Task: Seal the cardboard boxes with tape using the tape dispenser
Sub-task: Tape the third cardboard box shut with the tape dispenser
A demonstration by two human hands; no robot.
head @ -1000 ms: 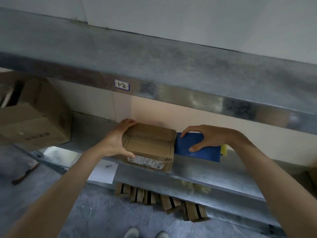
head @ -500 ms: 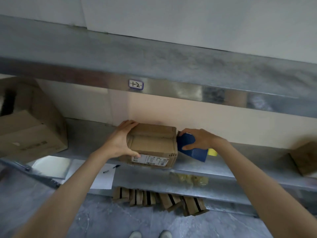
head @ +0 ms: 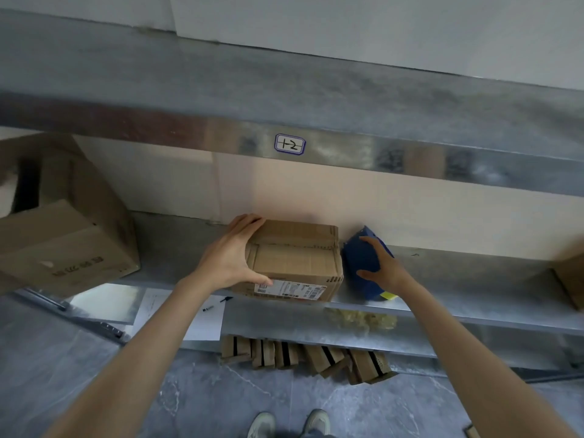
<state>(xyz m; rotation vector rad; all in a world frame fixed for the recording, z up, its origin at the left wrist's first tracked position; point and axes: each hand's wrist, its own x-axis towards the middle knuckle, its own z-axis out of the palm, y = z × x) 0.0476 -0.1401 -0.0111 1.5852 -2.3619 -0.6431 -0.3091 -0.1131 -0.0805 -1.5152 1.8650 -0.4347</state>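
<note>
On metal shelf (head: 458, 279) by cream wall (head: 410, 210): cardboard box (head: 294, 260), blue tape dispenser (head: 360, 260).

Above the metal shelf (head: 474, 279), a handwritten label (head: 289, 143) sticks to the upper tier's edge. Below its front lies a sheet of paper (head: 205, 327) with a pen (head: 226, 299). Bundled cardboard (head: 303, 358) stands underneath, my shoes (head: 262, 423) nearer me.

Dim, diffuse light is washing the scene flatly, the upper shelf (head: 221, 67) is shading the lower shelf (head: 458, 279) along its back edge while its own steel front is throwing smeared reflections, and wide-angle distortion is bowing the blurred borders.
</note>
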